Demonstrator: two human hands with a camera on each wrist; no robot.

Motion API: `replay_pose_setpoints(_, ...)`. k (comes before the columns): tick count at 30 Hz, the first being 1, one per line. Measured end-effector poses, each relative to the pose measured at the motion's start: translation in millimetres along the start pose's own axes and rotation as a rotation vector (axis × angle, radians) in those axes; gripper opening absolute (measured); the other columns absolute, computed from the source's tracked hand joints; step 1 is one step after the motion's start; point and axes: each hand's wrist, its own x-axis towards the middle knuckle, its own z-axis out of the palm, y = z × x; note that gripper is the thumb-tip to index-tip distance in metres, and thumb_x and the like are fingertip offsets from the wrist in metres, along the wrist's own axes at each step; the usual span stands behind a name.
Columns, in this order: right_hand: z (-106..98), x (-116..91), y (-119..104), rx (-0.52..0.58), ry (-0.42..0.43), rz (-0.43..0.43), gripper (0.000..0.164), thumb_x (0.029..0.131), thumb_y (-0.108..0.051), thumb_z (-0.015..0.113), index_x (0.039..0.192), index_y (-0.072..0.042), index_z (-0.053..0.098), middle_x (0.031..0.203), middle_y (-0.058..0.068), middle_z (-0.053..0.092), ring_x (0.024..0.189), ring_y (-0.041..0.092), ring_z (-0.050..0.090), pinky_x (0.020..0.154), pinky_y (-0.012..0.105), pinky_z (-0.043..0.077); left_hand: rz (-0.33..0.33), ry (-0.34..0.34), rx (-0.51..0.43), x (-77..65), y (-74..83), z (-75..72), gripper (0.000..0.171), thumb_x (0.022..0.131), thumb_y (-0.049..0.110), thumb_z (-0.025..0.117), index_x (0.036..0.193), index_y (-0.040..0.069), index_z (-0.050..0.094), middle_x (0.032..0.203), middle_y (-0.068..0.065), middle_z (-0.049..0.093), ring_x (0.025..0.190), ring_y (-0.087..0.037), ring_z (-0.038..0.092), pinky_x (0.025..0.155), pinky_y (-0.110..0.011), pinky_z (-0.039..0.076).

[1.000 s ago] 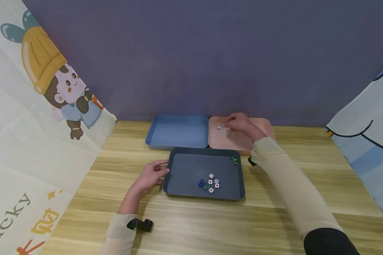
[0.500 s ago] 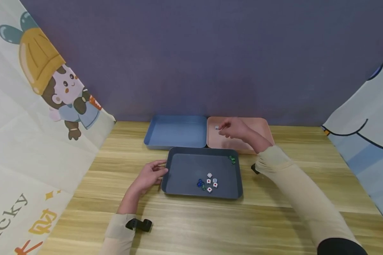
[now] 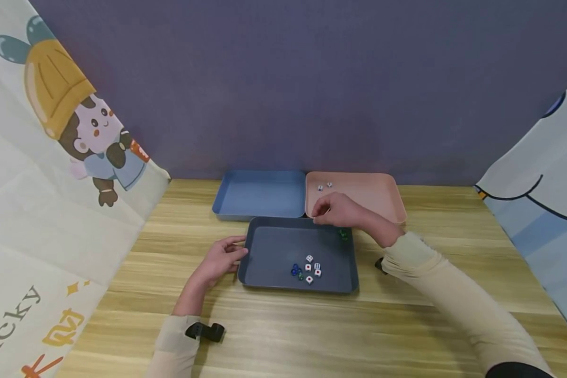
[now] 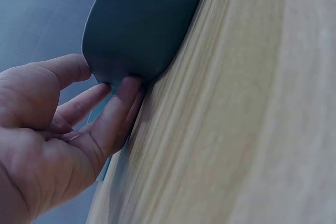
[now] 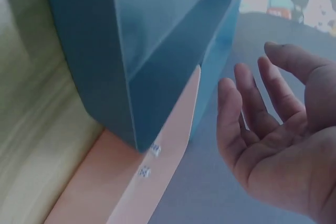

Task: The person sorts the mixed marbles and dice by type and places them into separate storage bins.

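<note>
My left hand (image 3: 224,258) touches the left side of the dark grey tray (image 3: 269,252), thumb and fingertips at its wall. In the left wrist view those fingers (image 4: 118,111) are mostly straight. Several white dice (image 3: 308,268) lie in the tray's front half, beside small shiny blue pieces (image 3: 294,271) and a green one (image 3: 301,276). More green pieces (image 3: 343,234) sit in its back right corner. Over the tray's back edge hovers my right hand (image 3: 342,211), fingers loosely bent and holding nothing. Two white dice (image 3: 320,188) rest at the back left of the pink tray (image 3: 368,191).
A light blue tray (image 3: 266,194) stands behind the dark one, side by side with the pink tray. All three are on a wood-grain table (image 3: 283,331). A dark cloth wall (image 3: 283,89) rises right behind the back trays.
My right hand lets go of a white die in the pink tray, beside the other one there, and comes back toward the dark grey tray. The left hand stays at the tray's side.
</note>
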Motion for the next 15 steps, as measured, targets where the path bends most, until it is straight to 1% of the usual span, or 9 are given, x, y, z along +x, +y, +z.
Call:
replay_pose_setpoints(5, 16, -4, -12, -0.09, -0.115, 0.008, 0.006, 0.086, -0.01, 0.074, 0.091, -0.008, 0.074, 0.083, -0.004, 0.066, 0.076, 0.014, 0.059, 0.068, 0.031, 0.051, -0.004, 0.009, 0.001, 0.4, 0.8, -0.4, 0.047, 0.097, 0.008, 0.06, 0.141, 0.001, 0.047, 0.12, -0.025, 0.058, 0.094, -0.028, 0.066, 0.074, -0.039, 0.057)
replay_pose_setpoints(10, 30, -5, -17, -0.202, -0.225, 0.012, 0.005, 0.086, -0.009, 0.074, 0.091, -0.01, 0.073, 0.082, -0.005, 0.064, 0.073, 0.013, 0.057, 0.066, 0.029, 0.05, -0.005, 0.011, 0.008, -0.1, 0.7, -0.1, 0.047, 0.097, 0.008, 0.061, 0.141, 0.001, 0.047, 0.12, -0.024, 0.059, 0.094, -0.028, 0.066, 0.074, -0.039, 0.057)
replay_pose_setpoints(15, 39, -6, -17, -0.297, -0.268, 0.009, 0.007, 0.083, -0.009, 0.074, 0.088, -0.014, 0.072, 0.081, -0.008, 0.063, 0.072, 0.01, 0.057, 0.066, 0.028, 0.05, -0.004, 0.018, 0.014, -1.2, 1.3, 0.9, 0.047, 0.096, 0.008, 0.061, 0.141, 0.002, 0.048, 0.12, -0.023, 0.059, 0.096, -0.028, 0.065, 0.074, -0.039, 0.057)
